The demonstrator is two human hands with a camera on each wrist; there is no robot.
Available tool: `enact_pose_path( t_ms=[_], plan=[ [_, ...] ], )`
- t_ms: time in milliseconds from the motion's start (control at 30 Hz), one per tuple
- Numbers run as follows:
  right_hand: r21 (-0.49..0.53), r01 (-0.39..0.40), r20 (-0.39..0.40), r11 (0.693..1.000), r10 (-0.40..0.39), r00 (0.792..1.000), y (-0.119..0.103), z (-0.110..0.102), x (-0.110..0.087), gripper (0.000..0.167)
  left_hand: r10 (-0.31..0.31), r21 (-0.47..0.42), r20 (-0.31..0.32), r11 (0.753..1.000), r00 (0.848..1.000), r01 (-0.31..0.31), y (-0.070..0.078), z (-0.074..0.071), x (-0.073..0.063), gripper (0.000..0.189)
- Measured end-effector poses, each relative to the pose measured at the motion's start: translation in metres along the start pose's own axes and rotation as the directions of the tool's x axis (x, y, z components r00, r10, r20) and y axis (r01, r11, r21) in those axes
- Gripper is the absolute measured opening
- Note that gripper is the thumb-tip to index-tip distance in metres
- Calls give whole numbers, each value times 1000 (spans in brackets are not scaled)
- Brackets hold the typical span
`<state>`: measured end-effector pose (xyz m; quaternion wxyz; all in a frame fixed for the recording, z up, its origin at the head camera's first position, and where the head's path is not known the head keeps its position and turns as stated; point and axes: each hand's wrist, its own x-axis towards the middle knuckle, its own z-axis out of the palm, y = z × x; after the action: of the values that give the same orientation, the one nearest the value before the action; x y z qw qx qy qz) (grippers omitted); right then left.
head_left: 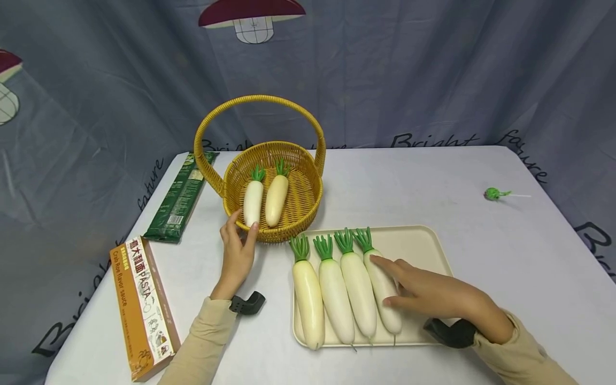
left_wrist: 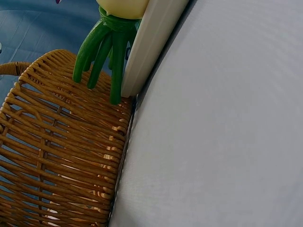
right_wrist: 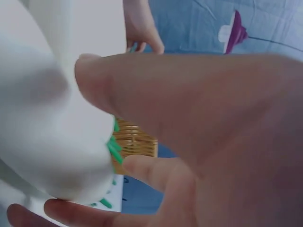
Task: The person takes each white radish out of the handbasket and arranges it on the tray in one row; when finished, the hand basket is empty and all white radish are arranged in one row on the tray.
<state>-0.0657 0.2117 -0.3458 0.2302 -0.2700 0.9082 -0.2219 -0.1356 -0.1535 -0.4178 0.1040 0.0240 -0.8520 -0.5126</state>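
Note:
My left hand [head_left: 239, 256] is at the front left rim of a yellow wicker basket [head_left: 315, 211], thumb and finger spread apart and touching the rim. Inside the basket lie a white radish [head_left: 252, 200] and a creamier radish [head_left: 276, 200], both with short green tops. Several larger white radishes with green stalks lie side by side on a beige tray [head_left: 423, 240]. Over the rightmost radish [head_left: 385, 289] is my right hand [head_left: 433, 291], fingertips and thumb right at its surface, fingers extended. In the right wrist view, the thumb [right_wrist: 142, 85] and the other fingers are spread apart.
To the left lie an orange and white pasta box [head_left: 144, 310] and a dark green packet [head_left: 180, 198]. A small green-wrapped lollipop [head_left: 493, 194] is on the right of the white-covered table [head_left: 510, 256]. The basket's tall handle [head_left: 260, 99] arches above it. A grey-blue curtain hangs behind.

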Motion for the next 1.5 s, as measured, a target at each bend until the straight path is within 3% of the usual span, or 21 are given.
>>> enact_pose_path(
  t_ms=[200, 400, 600, 800, 867, 933, 1033, 1133, 1200, 1233, 1400, 1500],
  plan=[
    [5, -53, -61, 999, 53, 997, -6, -6, -6, 76, 6, -4, -6, 1000, 1000, -6, 0, 0, 1, 57],
    [24, -51, -154, 998, 54, 987, -2, -10, -7, 73, 11, -4, -14, 1000, 1000, -11, 0, 1, 1, 57],
    [53, 0, -229, 999, 12, 973, 5, -11, 2, 69, 3, -3, -14, 1000, 1000, -4, 0, 2, -1, 58],
    [218, 115, -351, 969, -32, 936, 11, -16, 36, 54, -17, 5, -7, 1000, 1000, 17, 1, 2, -3, 58],
    [312, 182, -377, 933, -54, 925, 8, -19, 52, 50, -21, 8, -10, 1000, 1000, 22, 1, 2, -3, 58],
    [419, 254, -384, 872, -83, 920, 5, -24, 72, 50, -17, 10, -17, 1000, 1000, 18, 2, 2, -2, 58],
    [604, 356, -379, 713, -136, 915, -3, -29, 104, 51, -3, 4, -27, 1000, 1000, 3, 3, 2, -1, 57],
    [730, 386, -357, 563, -167, 919, -10, -32, 134, 52, 2, 1, -13, 1000, 1000, -2, 2, 3, 0, 57],
    [785, 364, -332, 501, -156, 930, -15, -34, 151, 53, -5, 11, -9, 1000, 1000, 5, 2, 3, 1, 57],
    [801, 346, -321, 488, -136, 937, -16, -36, 158, 54, -11, 16, -11, 1000, 1000, 11, 1, 3, 1, 57],
    [813, 273, -306, 514, -20, 952, -21, -53, 183, 56, -29, 16, -30, 999, 999, 29, 0, -2, 3, 58],
    [827, 236, -278, 509, 6, 961, -24, -60, 195, 58, -35, 13, -20, 999, 999, 35, 0, -3, 2, 59]
  ],
)
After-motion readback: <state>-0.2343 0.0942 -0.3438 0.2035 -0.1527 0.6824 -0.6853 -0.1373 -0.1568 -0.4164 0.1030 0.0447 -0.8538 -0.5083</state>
